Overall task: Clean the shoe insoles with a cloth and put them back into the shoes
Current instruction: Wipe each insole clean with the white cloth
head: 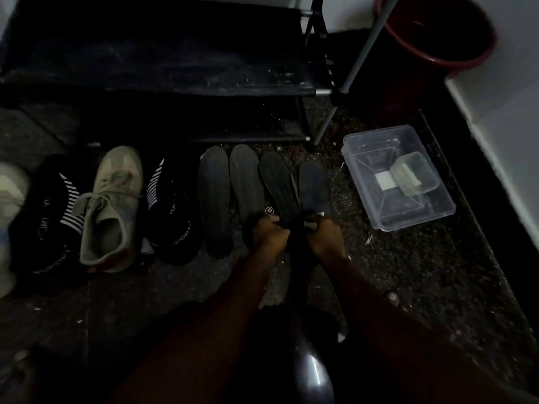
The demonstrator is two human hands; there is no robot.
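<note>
Several dark insoles lie side by side on the floor: one at the left (213, 199), a second (246, 182), a third (277, 185) and a fourth (314, 185). My left hand (269, 234) grips the heel end of the third insole together with some dark material; whether that is a cloth I cannot tell. My right hand (323, 233) grips the heel end of the fourth insole. To the left stand a beige sneaker (110, 208) and two black striped shoes (172, 211) (49, 217).
A black shoe rack (163, 68) stands behind the shoes. A clear plastic box (396, 176) with a small container in it sits on the floor at the right. A red bucket (437, 30) is at the back right, by the white wall (501, 106).
</note>
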